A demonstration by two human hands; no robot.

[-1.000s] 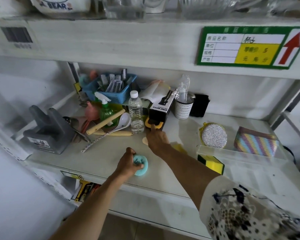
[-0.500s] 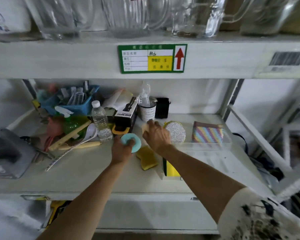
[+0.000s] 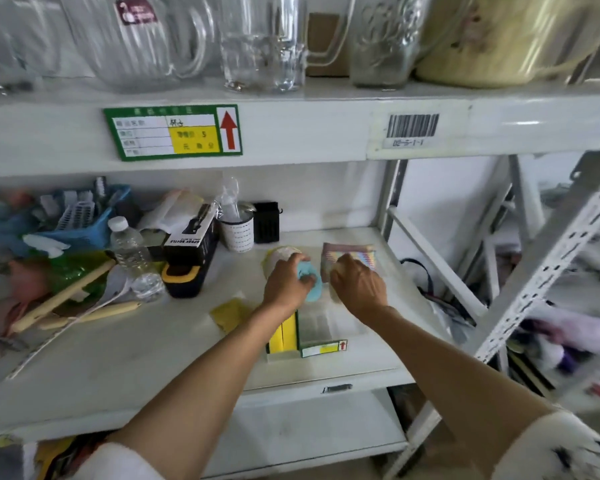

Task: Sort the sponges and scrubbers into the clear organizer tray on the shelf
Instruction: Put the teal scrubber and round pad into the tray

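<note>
My left hand (image 3: 286, 285) grips a round teal scrubber (image 3: 311, 280) just above the far end of the clear organizer tray (image 3: 326, 323). My right hand (image 3: 359, 284) hovers beside it over the tray, fingers curled around a small beige sponge (image 3: 336, 268) that barely shows. A yellow sponge (image 3: 284, 332) stands on edge in the tray's left compartment. Behind my hands lie a round silver scrubber (image 3: 279, 256) and a rainbow-striped sponge (image 3: 347, 252). A flat yellow-green sponge (image 3: 231, 313) lies on the shelf left of the tray.
Left of the tray are a black spray-bottle box (image 3: 191, 244), a water bottle (image 3: 129, 244), a blue basket (image 3: 77, 223) and wooden utensils (image 3: 63, 296). A white cup (image 3: 241, 233) and black pouch (image 3: 265, 223) stand at the back. A shelf upright (image 3: 392, 202) bounds the right.
My left hand has lifted the teal scrubber off the shelf's front and carried it right, over the tray. My right hand has moved right with it. The view has swung right.
</note>
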